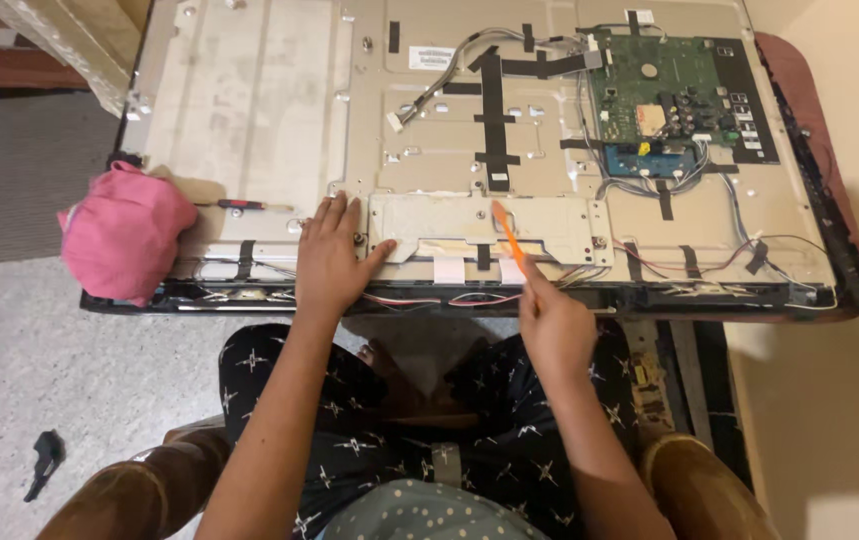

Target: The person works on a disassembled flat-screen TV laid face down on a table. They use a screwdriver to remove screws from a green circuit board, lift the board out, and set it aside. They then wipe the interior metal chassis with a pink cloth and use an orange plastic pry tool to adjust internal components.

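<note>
Head camera looks down at a pink cloth on the left edge of an opened flat screen's metal back, with a small screwdriver just beside it. Next, the left hand lies flat on the metal, fingers open. Farther right, the right hand has its fingers closed around an orange stick, whose tip touches the small metal plate; a green board sits at the far right.

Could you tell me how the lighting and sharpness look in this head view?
Head view: warm, dim light; the metal panel looks washed out at upper left; the right hand and orange tool are slightly soft; a dark shadow falls right of the table.
</note>
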